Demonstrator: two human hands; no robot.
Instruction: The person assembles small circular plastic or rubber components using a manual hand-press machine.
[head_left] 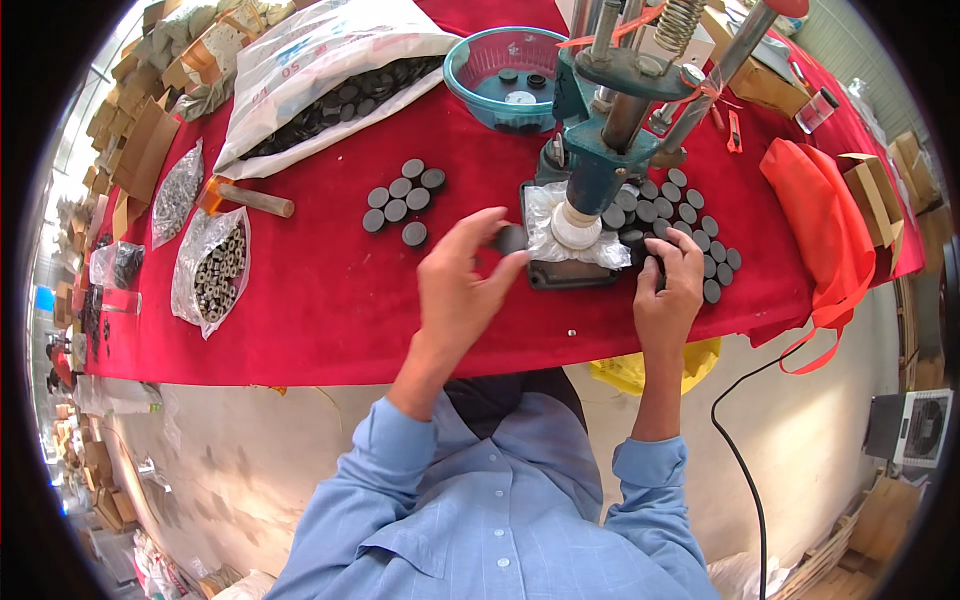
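Observation:
My left hand [459,280] pinches a black round cap [511,238] between thumb and fingertips, just left of the press. My right hand [669,290] is closed, its fingers curled at the near edge of a cluster of black caps [690,213]; a dark cap shows partly between thumb and fingers. Between my hands stands a teal hand press [613,140]. Its pale round head [577,228] rests on clear plastic film [545,215] over the dark base [570,275]. Several more caps [396,210] lie grouped to the left.
A white sack [330,60] of black caps lies at the back left, beside a teal basin [505,50] holding a few pieces. A hammer [255,199] and plastic bags of small parts [215,270] lie left. At right are a red bag [820,230] and an orange cutter [735,132].

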